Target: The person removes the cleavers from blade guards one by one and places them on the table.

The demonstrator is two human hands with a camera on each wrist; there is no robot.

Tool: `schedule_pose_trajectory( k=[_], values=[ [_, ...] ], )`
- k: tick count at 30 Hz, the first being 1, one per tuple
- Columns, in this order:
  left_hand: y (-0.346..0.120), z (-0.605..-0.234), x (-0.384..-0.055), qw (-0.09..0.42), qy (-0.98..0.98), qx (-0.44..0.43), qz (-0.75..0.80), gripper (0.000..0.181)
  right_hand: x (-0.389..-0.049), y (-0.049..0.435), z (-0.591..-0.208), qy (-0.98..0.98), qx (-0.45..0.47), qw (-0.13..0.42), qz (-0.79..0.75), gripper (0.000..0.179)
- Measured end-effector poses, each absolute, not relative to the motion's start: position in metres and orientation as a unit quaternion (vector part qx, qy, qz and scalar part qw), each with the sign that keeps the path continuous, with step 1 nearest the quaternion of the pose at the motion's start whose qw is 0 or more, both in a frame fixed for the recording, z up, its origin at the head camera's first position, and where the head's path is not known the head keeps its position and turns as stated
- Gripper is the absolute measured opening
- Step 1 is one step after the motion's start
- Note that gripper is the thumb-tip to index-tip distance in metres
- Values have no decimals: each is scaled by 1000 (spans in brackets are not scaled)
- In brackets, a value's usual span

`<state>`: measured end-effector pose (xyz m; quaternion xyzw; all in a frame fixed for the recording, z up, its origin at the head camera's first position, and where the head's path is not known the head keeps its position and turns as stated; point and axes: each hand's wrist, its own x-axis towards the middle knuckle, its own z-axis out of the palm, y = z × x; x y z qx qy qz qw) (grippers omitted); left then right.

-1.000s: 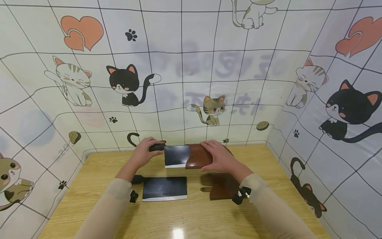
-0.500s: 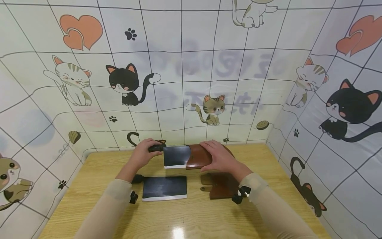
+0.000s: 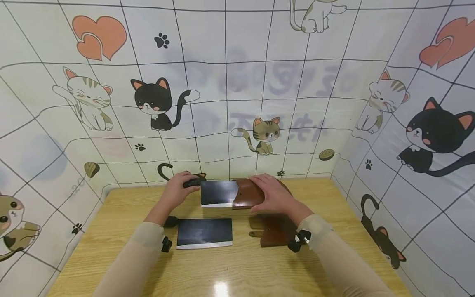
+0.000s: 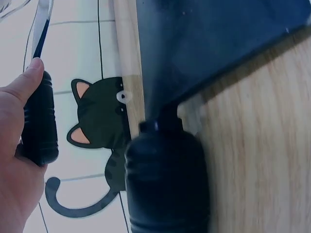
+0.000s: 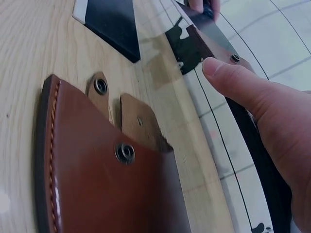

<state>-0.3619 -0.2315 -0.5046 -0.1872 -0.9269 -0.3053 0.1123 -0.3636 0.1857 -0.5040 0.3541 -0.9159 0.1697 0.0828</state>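
Observation:
My left hand (image 3: pixel 177 190) grips the black handle (image 4: pixel 40 121) of a cleaver (image 3: pixel 219 194), raised above the back of the table. The outer part of its dark blade sits inside a brown leather sheath (image 3: pixel 246 194); the part near the handle is bare. Fingers above and thumb below, my right hand (image 3: pixel 274 193) holds that sheath. A second cleaver (image 3: pixel 205 233) lies flat nearer me on the left, its bright edge towards me. To its right rests a second brown sheath (image 5: pixel 112 189), with stitching, snap studs and loose straps, partly hidden by my right arm in the head view.
The wooden table (image 3: pixel 226 272) backs onto a white cloth wall (image 3: pixel 208 144) printed with grid lines and cartoon cats. Side walls of the same cloth stand at left and right. Each wrist carries a small black device (image 3: pixel 299 241).
The held cleaver has slid slightly left with my left hand, and a little more blade shows outside the sheath. My right hand and the things on the table have barely moved.

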Motion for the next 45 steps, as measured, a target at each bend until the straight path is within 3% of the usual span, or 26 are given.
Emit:
schedule_pose_trajectory(
  k=[30,45],
  values=[
    [-254,-518,-359,111,-946,-167,-255,45,-365,204,-509,-925,337,46,170,116],
    [-263,-519,-359,109,-949,-166,-243,47,-367,211,-511,-922,343,58,169,118]
  ],
)
